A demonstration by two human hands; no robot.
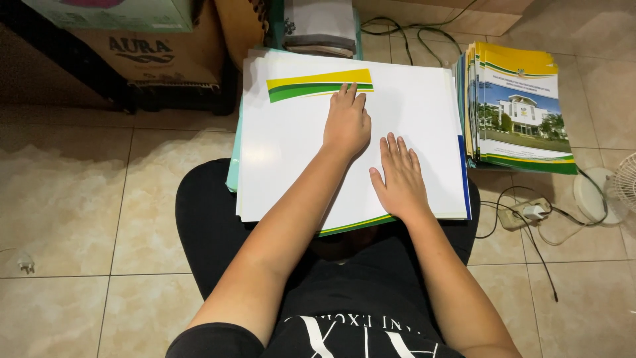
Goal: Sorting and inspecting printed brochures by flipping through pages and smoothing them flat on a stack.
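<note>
1. The floor (pixel 79 199) is pale beige tile, and a person sits on it with a stack of large white sheets (pixel 291 152) across the lap, in the middle of the frame.
2. The top sheet is white with a yellow and green band (pixel 311 85) near its upper left; a green and yellow edge shows at the bottom of the stack.
3. The left hand (pixel 346 122) lies flat near the top centre of the sheet, palm down, fingers pressed together, fingertips touching the right end of the band.
4. The right hand (pixel 399 179) lies flat just below and to the right, fingers straight and slightly spread, thumb out to the side. Neither hand pinches anything.
5. The step in hand looks like smoothing or creasing the sheet, though no fold line shows clearly from here. To do it well, the edges should be lined up first, one palm should hold the sheet fast, and the other should press outward evenly.
6. At the upper right stands a pile of printed covers (pixel 520 106) showing a building photo, just beside the sheets.
7. At the right edge are a power strip (pixel 523 213) with cables and part of a small fan (pixel 623 189); cardboard boxes (pixel 159 53) fill the upper left.
</note>
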